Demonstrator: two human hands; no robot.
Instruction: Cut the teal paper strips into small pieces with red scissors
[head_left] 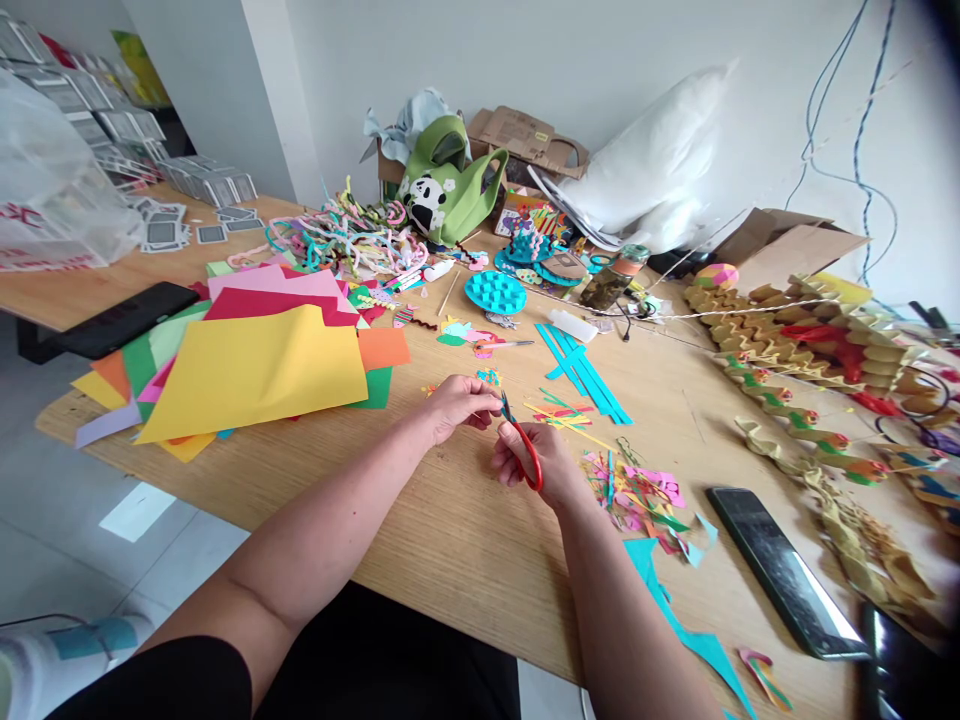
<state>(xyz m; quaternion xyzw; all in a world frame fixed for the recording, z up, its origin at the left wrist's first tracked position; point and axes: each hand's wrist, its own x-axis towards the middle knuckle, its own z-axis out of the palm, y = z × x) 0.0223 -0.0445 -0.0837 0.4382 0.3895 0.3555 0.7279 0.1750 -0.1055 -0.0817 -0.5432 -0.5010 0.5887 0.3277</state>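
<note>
My right hand [536, 462] is closed round red-handled scissors [531, 455], whose dark blades point up and left. The blade tips meet the fingertips of my left hand [466, 408], which are pinched together; whatever they hold is too small to make out. Just beyond my fingers lies a cluster of tiny blue and yellow paper bits [489, 377]. Thin coloured paper strips [562, 412] are scattered to the right of the scissors. Blue paper strips [589, 375] lie farther back, and a heap of mixed scraps [637, 498] is beside my right wrist.
Coloured sheets [262, 365] are stacked at the left, near a dark phone [127, 318]. Pipe cleaners [352, 238], a green bag [454, 190] and a blue disc [496, 292] stand behind. Another phone [784, 570] and folded paper garlands [810, 350] lie at the right.
</note>
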